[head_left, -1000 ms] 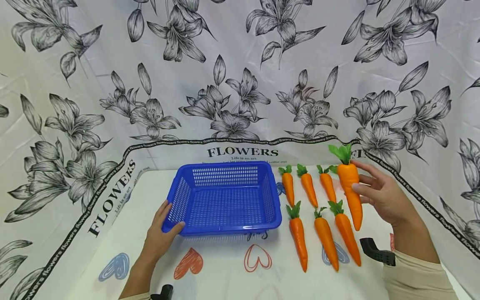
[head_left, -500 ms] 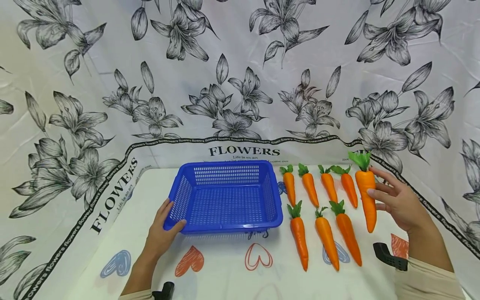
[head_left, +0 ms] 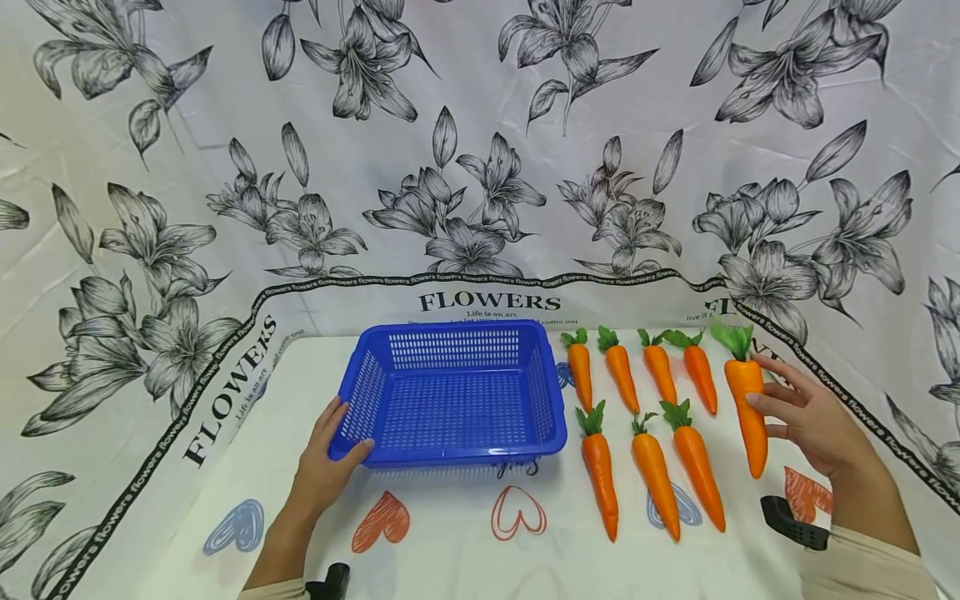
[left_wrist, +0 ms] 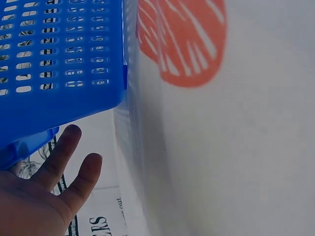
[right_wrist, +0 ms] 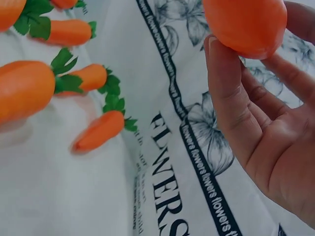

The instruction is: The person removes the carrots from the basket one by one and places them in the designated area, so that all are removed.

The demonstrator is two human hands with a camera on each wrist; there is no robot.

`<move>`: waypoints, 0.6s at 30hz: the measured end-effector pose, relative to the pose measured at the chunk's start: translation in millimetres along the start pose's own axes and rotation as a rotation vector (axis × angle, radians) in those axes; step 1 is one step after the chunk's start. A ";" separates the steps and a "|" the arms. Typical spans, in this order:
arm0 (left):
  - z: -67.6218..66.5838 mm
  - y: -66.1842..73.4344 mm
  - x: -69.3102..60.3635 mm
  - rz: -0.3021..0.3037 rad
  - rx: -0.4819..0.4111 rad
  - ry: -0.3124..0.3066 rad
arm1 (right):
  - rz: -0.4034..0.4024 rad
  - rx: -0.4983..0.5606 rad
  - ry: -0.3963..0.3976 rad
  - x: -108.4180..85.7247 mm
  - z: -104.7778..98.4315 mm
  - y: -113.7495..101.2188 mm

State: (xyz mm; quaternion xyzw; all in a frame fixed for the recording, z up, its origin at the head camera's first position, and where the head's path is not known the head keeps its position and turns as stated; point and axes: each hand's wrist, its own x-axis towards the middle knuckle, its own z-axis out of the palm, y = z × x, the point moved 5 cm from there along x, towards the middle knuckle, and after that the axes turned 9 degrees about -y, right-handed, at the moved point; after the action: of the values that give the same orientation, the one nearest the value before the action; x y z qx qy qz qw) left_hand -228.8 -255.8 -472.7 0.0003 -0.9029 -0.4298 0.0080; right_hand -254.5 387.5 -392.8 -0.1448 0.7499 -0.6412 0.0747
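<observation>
At the basket's near left corner, my left hand holds the rim of the blue plastic basket, its thumb over the front rim and fingers along the left side. Two spread fingers show beside the slotted wall in the left wrist view. On the far right, my right hand pinches an orange carrot with green leaves between thumb and fingers. Whether its tip touches the table cannot be told. Several other carrots lie in two rows between basket and right hand, leaves pointing away.
The white tablecloth carries printed hearts. Behind it hangs a flower-printed curtain, with a black lettered band near its lower part. The basket's slotted floor shows no contents.
My right hand has carried the carrot to the right and lower, uncovering another carrot at the end of the back row. The left hand stays on the basket.
</observation>
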 end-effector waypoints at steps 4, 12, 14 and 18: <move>0.2 0.3 -1.9 -0.008 -0.006 -0.007 | 0.058 -0.069 -0.005 -2.6 -2.8 12.3; -0.3 3.1 -2.0 -0.008 -0.009 -0.004 | 0.207 -0.170 0.011 -5.9 -9.3 38.4; -0.6 4.4 -1.4 -0.007 -0.007 -0.005 | 0.240 -0.183 0.008 -6.7 -10.4 45.1; -1.0 5.5 -1.3 -0.010 -0.014 -0.003 | 0.281 -0.201 0.002 -7.7 -10.9 56.2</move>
State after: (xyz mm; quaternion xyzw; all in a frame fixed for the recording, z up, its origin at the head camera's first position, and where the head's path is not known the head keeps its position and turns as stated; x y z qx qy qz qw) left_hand -227.4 -253.2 -467.8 0.0041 -0.8999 -0.4361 0.0047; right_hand -257.3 407.7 -446.9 -0.0444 0.8231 -0.5465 0.1480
